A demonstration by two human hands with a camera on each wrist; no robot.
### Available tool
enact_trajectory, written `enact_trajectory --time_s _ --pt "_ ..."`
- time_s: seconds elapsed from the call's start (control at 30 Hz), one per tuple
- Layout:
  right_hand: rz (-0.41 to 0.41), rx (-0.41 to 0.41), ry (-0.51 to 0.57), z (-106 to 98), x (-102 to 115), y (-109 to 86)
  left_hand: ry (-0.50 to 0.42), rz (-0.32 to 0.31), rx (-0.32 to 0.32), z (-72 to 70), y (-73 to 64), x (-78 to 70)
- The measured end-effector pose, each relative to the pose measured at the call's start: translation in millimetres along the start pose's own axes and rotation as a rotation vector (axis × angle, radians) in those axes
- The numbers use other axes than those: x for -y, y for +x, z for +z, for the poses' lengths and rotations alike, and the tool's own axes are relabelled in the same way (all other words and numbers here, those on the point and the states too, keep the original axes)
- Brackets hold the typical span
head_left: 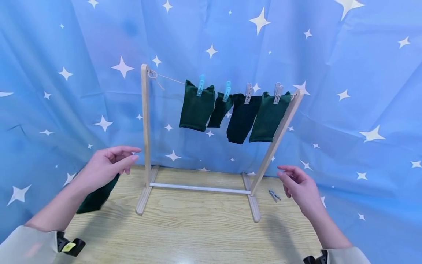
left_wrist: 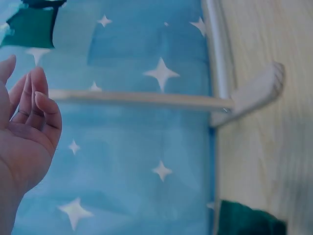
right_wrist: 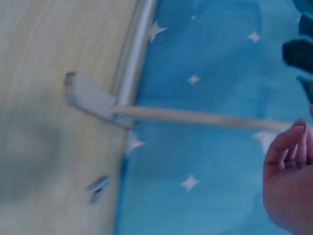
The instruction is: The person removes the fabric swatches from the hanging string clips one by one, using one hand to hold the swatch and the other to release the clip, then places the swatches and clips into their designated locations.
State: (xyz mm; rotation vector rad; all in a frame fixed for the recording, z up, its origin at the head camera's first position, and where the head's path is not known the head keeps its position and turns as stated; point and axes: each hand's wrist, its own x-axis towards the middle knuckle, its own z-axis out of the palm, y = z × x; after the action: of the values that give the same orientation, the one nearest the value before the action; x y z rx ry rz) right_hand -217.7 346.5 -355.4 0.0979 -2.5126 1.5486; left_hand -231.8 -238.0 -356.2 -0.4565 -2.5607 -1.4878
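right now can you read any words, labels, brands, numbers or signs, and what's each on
None can be read.
Yellow label on the black left-wrist device: any writing is too small and blurred.
Hung green cloths and pegs: no lettering visible.

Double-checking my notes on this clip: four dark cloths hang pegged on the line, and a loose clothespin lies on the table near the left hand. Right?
Not quite: the head view shows the loose clothespin on the table near the right hand, not the left hand. Four dark cloths do hang pegged.
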Motion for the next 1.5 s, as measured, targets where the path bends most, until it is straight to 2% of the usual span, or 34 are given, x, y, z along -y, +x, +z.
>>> enact_trajectory --time_s 0.23,0.5,0.7,0.87,1.17,1.3,1.5 --pt "-0.094 0.041 0.005 13.0 49.4 15.9 -0.053 0.038 -0.007 12.9 16.6 -28.9" --pt "-0.190 0.058 -0.031 29.0 101.9 30.8 -0.057 0.089 -0.002 25.4 37.4 -61.3" --pt "-0.253 0.091 -0.063 47.7 140.0 42.7 -0.093 0.135 -0.036 33.5 54.1 -82.9" --pt "-0.298 0.116 -0.114 64.3 167.7 49.5 -0.100 0.195 -0.050 39.8 69.1 -93.5" --pt "-0.407 0.148 -0.135 91.4 218.6 61.7 -0.140 0.249 -0.086 52.5 102.0 -109.1" --pt "-0.439 0.148 -0.142 101.7 238.7 66.8 -0.165 0.245 -0.090 56.3 113.1 -111.4" --pt "-0.425 0.121 -0.138 110.5 258.4 74.9 -0.209 0.213 -0.096 61.5 129.0 -112.5"
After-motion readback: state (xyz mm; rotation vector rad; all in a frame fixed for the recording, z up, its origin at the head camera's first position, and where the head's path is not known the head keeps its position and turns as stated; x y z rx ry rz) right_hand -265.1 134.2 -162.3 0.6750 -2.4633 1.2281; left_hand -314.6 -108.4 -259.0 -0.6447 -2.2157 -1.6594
